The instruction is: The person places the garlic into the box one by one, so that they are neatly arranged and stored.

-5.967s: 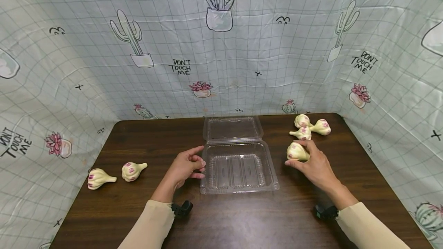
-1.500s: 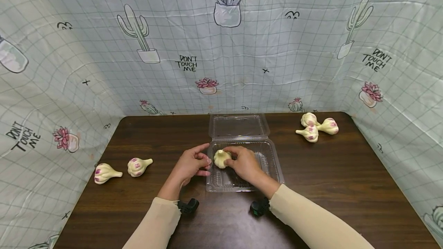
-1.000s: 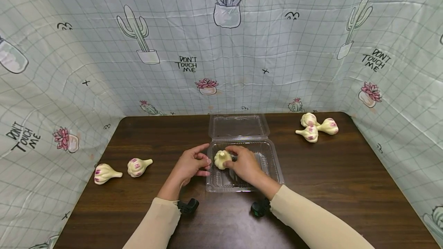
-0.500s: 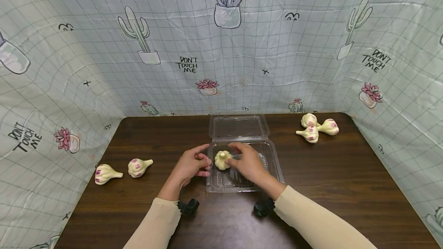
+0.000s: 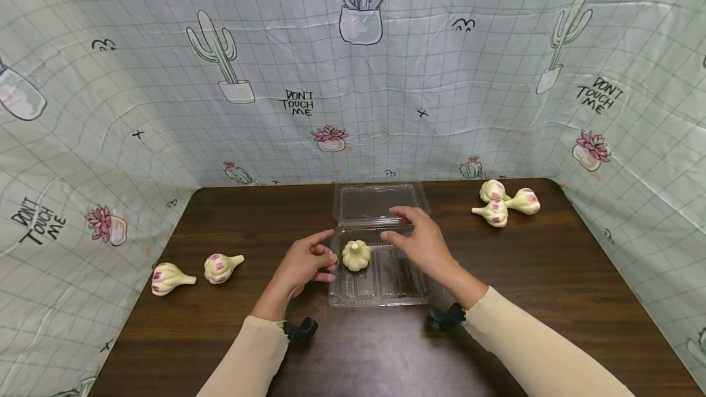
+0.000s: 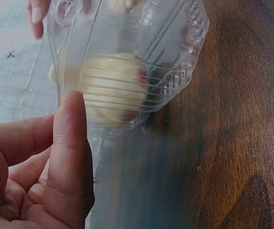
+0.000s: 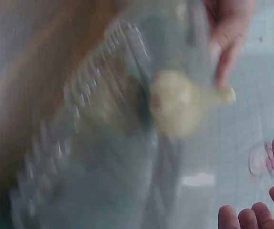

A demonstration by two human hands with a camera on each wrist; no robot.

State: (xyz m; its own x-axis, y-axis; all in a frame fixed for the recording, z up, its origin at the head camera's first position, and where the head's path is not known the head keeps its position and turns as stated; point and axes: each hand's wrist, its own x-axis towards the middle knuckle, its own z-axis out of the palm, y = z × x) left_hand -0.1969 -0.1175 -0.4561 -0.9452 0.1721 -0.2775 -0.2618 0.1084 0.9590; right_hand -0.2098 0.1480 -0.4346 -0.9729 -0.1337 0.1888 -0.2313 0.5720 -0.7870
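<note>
Type of room cannot be determined; a screened work booth, shown by cactus-print sheeting (image 5: 386, 84) enclosing the dark wood-grain tabletop's (image 5: 375, 348) back, left and right edges.

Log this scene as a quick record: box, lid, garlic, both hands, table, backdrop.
Box: clear plastic, on the table
Lid: open, folded back behind the box
Garlic inside: one bulb, stem up, left side
Garlic outside: two bulbs at left, three bulbs clustered far right
Left hand: holds the box's left rim
Right hand: over the box, holding nothing
Table: dark brown, woodgrain
Backdrop: pale grid, cactus drawings
</note>
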